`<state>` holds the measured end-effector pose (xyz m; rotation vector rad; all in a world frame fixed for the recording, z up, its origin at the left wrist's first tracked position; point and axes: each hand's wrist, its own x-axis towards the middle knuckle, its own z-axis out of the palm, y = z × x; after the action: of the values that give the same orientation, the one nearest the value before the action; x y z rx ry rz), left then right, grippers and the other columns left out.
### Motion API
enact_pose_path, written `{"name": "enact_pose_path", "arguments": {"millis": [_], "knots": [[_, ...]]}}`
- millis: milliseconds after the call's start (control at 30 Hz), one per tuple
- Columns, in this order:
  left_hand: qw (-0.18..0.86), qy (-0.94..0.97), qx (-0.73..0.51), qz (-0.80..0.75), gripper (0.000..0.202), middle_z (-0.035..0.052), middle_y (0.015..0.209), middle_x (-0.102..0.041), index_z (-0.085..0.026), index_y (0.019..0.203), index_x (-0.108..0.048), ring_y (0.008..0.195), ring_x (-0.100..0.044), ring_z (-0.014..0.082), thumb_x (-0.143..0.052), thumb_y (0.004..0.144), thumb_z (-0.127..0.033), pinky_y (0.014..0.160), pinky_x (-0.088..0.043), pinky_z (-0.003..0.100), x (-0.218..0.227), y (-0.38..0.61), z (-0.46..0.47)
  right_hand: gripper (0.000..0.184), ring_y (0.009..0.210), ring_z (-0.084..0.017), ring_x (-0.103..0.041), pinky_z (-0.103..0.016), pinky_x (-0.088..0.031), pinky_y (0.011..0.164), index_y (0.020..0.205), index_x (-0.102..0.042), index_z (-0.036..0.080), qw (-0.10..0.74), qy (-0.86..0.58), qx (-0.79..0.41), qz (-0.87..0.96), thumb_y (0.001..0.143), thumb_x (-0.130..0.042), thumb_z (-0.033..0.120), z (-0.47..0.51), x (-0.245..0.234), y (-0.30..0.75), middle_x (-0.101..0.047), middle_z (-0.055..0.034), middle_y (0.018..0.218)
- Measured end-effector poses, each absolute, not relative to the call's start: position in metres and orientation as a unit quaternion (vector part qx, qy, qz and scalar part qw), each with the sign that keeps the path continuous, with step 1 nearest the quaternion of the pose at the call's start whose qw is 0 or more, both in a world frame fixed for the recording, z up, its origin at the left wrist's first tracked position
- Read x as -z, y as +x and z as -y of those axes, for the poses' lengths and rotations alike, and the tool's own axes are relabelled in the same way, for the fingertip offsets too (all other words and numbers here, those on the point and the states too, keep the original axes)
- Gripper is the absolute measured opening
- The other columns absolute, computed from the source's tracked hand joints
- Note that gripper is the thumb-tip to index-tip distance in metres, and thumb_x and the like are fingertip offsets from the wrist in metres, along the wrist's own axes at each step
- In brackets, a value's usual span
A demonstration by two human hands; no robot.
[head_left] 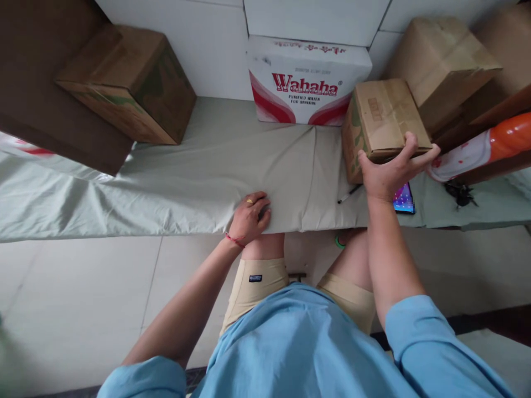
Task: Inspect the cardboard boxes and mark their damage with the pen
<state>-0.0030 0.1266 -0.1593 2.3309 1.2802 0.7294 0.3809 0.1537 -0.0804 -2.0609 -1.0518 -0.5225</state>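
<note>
My right hand [389, 171] spans the near side of a small brown cardboard box [384, 110], its thumb at the left and its fingers along the top edge and right corner. The box's flaps are closed, and a green pattern shows on its left side. A black pen [349, 194] lies by the box's foot. Just right of my right wrist is a phone [404, 199] with a lit screen, partly hidden by the arm. My left hand [250, 217] rests on the cloth-covered table [199, 177] near its front edge, holding nothing, thumb apart from the slightly bent fingers.
Against the tiled wall stands a white and red Wahaha water carton [311, 83]. More cardboard boxes are at the left [124, 83] and back right [443, 61]. An orange and white cylindrical item [477, 149] leans at the right, near a small black object [461, 193].
</note>
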Motion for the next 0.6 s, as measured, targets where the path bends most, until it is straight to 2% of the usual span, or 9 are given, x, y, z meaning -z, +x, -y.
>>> {"name": "enact_pose_path", "arguments": {"millis": [100, 333, 500, 600], "knots": [[0.191, 0.827, -0.261, -0.459, 0.029, 0.0167, 0.141, -0.072, -0.02, 0.118, -0.075, 0.133, -0.068, 0.033, -0.055, 0.102, -0.034, 0.118, -0.056, 0.054, 0.159, -0.003, -0.125, 0.096, 0.161, -0.055, -0.025, -0.083, -0.029, 0.124, 0.153, -0.041, 0.022, 0.378, -0.811, 0.198, 0.4, 0.072, -0.09, 0.04, -0.162, 0.082, 0.384, -0.005, -0.0281, 0.171], [0.189, 0.823, -0.264, -0.466, 0.026, 0.0159, 0.139, -0.073, -0.021, 0.116, -0.074, 0.13, -0.069, 0.0334, -0.057, 0.101, -0.033, 0.116, -0.058, 0.055, 0.158, -0.001, -0.124, 0.1, 0.163, -0.055, -0.023, -0.08, -0.027, 0.125, 0.156, -0.04, 0.02, 0.369, -0.846, 0.137, 0.361, 0.074, -0.093, 0.04, -0.175, 0.076, 0.387, -0.009, -0.0306, 0.172], [0.178, 0.811, -0.289, -0.476, 0.036, 0.0202, 0.148, -0.064, -0.02, 0.131, -0.067, 0.138, -0.065, 0.0354, -0.059, 0.103, -0.04, 0.117, -0.056, 0.057, 0.157, -0.002, -0.117, 0.1, 0.163, -0.055, -0.016, -0.081, -0.022, 0.126, 0.16, -0.037, 0.009, 0.358, -0.83, 0.123, 0.409, 0.089, -0.084, 0.061, -0.161, 0.058, 0.383, -0.011, -0.0368, 0.173], [0.141, 0.775, -0.351, -0.507, 0.046, 0.0216, 0.153, -0.057, -0.02, 0.141, -0.057, 0.145, -0.057, 0.0369, -0.065, 0.101, -0.041, 0.123, -0.049, 0.061, 0.154, -0.03, -0.126, 0.097, 0.165, -0.053, -0.011, -0.08, -0.021, 0.128, 0.162, -0.037, 0.008, 0.37, -0.776, 0.159, 0.485, 0.096, -0.07, 0.072, -0.124, 0.053, 0.364, -0.015, -0.0353, 0.175]]}}
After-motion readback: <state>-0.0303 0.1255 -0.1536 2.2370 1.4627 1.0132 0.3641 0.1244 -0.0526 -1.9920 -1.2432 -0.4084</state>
